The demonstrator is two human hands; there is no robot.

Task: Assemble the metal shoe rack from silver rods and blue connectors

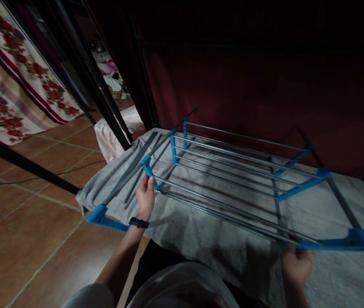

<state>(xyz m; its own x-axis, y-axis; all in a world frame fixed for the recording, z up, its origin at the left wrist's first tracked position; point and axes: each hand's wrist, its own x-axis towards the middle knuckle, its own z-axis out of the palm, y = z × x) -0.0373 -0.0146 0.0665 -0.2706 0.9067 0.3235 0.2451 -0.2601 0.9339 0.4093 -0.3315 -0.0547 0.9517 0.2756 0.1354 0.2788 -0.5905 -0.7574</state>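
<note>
A rack shelf of thin metal rods [226, 201] with blue plastic end brackets lies tilted over a grey blanket [207, 239]. My left hand [145, 197], a black band on its wrist, is closed on the left blue bracket [148, 169] at the rods' end. My right hand [295, 265] grips the right blue bracket [332, 244] from below. Behind it stands a second shelf of rods [242, 154] between blue brackets on dark poles.
Loose grey poles [137, 169] lie on the blanket at the left, with another blue bracket [103, 218] at its corner. A tiled floor [24, 214], black frame bars [24, 162], a flowered cloth [15, 77] and a dark red wall [265, 85] surround the bed.
</note>
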